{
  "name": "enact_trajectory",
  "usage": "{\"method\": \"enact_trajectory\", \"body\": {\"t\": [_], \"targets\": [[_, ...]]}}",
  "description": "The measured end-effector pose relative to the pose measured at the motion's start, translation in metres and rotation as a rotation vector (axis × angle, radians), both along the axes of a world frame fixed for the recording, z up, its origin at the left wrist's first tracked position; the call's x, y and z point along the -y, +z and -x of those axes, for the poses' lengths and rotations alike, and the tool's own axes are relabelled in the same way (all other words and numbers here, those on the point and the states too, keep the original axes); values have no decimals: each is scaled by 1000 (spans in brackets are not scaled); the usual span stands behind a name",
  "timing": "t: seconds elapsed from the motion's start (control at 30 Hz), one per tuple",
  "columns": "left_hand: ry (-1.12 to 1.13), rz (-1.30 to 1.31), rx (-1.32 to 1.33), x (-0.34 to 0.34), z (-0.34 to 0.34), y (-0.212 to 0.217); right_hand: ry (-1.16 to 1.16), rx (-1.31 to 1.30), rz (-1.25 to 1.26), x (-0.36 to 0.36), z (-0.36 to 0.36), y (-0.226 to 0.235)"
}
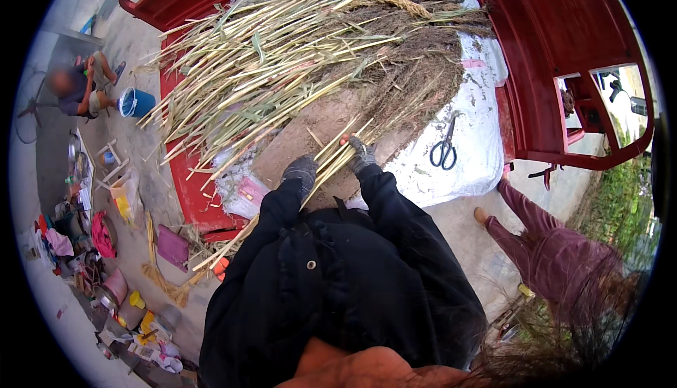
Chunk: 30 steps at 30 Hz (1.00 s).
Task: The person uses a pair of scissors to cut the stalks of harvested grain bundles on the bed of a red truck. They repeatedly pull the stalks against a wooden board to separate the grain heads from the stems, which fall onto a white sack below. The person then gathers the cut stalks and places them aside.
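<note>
Stalks (330, 165) in R hand (362, 155) (sheet (483, 137) w/ pink marks, illegible).

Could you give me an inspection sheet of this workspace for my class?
Surface: red vehicle bed bearing white sheeting.
Job's things: a heap of long stalks with brushy heads; a small bunch at the hands; dark-handled scissors lying on the sheeting.
Clutter: mixed household items along the floor at left, including a bright pink bag; a blue bucket.
Hands: both grey-gloved; right hand grips the bunch; left hand beside it, grip unclear.
Cables: nothing seen.
Surroundings: seated person far left; person in maroon at right; greenery.
</note>
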<state>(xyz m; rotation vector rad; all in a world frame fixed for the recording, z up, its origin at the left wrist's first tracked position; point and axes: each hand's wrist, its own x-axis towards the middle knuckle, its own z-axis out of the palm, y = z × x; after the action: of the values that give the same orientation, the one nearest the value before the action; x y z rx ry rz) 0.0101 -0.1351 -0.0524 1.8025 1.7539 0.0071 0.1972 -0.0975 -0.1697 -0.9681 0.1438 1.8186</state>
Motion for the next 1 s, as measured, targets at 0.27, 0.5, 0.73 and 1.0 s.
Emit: {"method": "enact_trajectory", "body": {"t": [0.27,0.5,0.73,1.0], "targets": [[17,237,205,10,-18,-9,-48,-197,-5,8,-8,30],[0,452,446,12,4,-38,-56,-272,24,-2,2,5],[-200,344,-73,53,64,0,7,-214,49,-21,-5,22],[469,389,-227,293,301,16,-15,46,97,-51,-17,38]]}}
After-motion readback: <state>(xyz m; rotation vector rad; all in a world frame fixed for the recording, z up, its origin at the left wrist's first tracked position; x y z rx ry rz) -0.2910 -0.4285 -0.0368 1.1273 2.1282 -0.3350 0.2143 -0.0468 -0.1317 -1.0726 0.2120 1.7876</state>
